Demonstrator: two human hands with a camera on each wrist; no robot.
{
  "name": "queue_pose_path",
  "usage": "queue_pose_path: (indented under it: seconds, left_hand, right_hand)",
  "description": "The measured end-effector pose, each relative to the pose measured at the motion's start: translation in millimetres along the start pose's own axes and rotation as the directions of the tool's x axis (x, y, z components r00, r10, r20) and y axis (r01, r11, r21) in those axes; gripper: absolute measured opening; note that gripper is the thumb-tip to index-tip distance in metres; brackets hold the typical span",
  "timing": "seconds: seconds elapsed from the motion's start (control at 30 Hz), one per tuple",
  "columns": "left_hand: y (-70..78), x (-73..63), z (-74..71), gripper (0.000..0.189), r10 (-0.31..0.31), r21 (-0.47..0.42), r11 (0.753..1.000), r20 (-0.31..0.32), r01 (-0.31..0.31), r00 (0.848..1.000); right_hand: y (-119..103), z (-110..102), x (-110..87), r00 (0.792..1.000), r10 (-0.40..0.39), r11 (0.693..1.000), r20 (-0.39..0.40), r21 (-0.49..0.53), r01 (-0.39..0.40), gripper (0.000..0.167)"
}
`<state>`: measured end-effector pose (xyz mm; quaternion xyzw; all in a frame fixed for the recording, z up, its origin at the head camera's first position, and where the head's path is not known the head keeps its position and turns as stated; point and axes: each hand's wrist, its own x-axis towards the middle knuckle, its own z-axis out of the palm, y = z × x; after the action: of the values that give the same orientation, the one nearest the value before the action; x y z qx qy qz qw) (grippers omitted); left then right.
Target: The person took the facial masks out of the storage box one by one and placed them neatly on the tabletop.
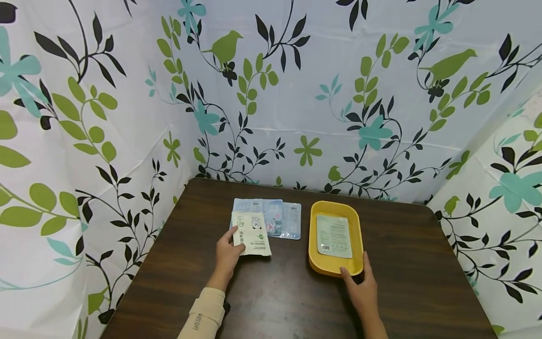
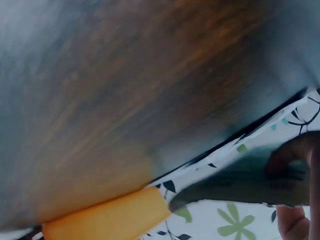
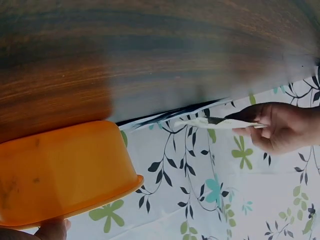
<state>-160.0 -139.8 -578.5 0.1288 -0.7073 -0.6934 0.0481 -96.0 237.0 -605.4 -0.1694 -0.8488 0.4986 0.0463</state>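
My left hand pinches a cream sachet by its left edge, thumb on top. In the right wrist view the sachet is seen edge-on, held off the table by the left hand. It partly covers some light-blue sachets lying overlapped on the table. My right hand grips the near right corner of a yellow tray, thumb at the front rim and fingers along the side. Inside the tray lies a pale green sachet.
Everything stands on a dark brown wooden table. Its far edge meets a white curtain printed with leaves, flowers and birds, which also hangs on both sides. The tray is right of the blue sachets, with a gap between.
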Motion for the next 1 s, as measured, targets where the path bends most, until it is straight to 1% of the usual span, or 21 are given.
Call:
queue_pose_path:
  seconds: [0.1,0.13,0.2,0.23,0.33,0.43,0.47,0.6,0.73,0.9,1.0]
  left_hand:
    - [-5.2,4.3,-3.7,0.075,-0.017,0.068,0.998,0.018,0.015,1.0]
    - [-6.7,5.7,-4.6,0.075,-0.02,0.115,0.993,0.019,0.018,1.0]
    - [-10.9,9.2,-6.3,0.076,-0.009,0.246,0.969,0.021,0.004,1.0]
    - [-13.5,10.9,-7.0,0.076,0.0,0.311,0.951,0.023,-0.007,1.0]
    - [-20.5,14.6,-8.8,0.076,0.055,0.492,0.868,0.032,-0.063,0.998]
    - [-23.8,15.1,-9.8,0.074,0.115,0.58,0.803,0.074,-0.137,0.991]
    - [-23.9,15.3,-10.1,0.073,0.131,0.6,0.784,0.09,-0.159,0.987]
    - [-23.2,12.8,-7.3,0.068,0.164,0.654,0.727,0.132,-0.21,0.978]
    - [-24.3,10.2,-3.9,0.066,0.181,0.685,0.696,0.124,-0.216,0.976]
    - [-25.6,7.9,-3.7,0.064,0.213,0.709,0.671,0.096,-0.217,0.972]
    - [-24.8,7.1,-4.4,0.063,0.226,0.716,0.663,0.085,-0.217,0.97]
  right_hand:
    - [1,-1,1.1,1.0,0.006,1.0,0.0,-0.002,-0.006,0.102]
    - [1,-1,1.3,1.0,0.007,1.0,0.0,-0.001,-0.007,0.102]
    - [1,-2,1.4,1.0,0.01,1.0,0.003,0.001,-0.01,0.102]
    - [1,-2,1.3,1.0,0.012,1.0,0.005,0.003,-0.012,0.102]
    - [1,-2,1.0,1.0,0.02,1.0,0.01,0.003,-0.02,0.102]
    - [0,-2,0.7,1.0,0.022,1.0,0.005,0.008,-0.022,0.102]
    - [0,-1,1.0,1.0,0.02,1.0,0.002,0.01,-0.02,0.103]
    - [1,1,1.9,1.0,0.009,1.0,-0.009,0.013,-0.009,0.103]
    - [1,0,1.8,1.0,0.012,1.0,-0.006,0.015,-0.011,0.102]
    - [0,-1,1.5,1.0,0.021,1.0,-0.008,0.012,-0.021,0.101]
    - [0,0,2.4,1.0,0.023,1.0,-0.006,0.008,-0.023,0.102]
